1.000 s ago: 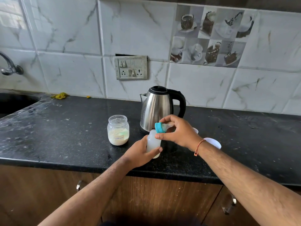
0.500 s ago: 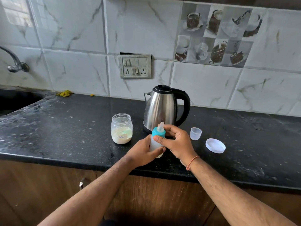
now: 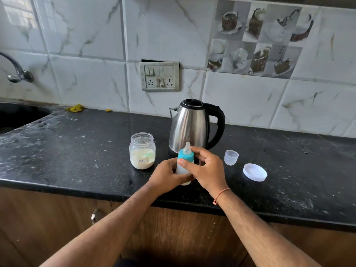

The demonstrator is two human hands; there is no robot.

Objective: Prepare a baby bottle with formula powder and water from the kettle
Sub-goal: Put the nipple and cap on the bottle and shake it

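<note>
- At the front edge of the black counter (image 3: 77, 147), the bottle (image 3: 182, 170) stands upright between both hands, just in front of the kettle (image 3: 189, 128).
- The left hand (image 3: 167, 175) wraps its fingers round the bottle's body.
- The right hand (image 3: 207, 168) curls round the blue collar (image 3: 185, 155), thumb across its front; the teat (image 3: 186, 147) points up.
- The open jar (image 3: 142, 151) of white powder sits left of the bottle, near it.
- A small clear cup (image 3: 231, 157) and a white lid (image 3: 254, 172) lie to the right, apart from each other.
</note>
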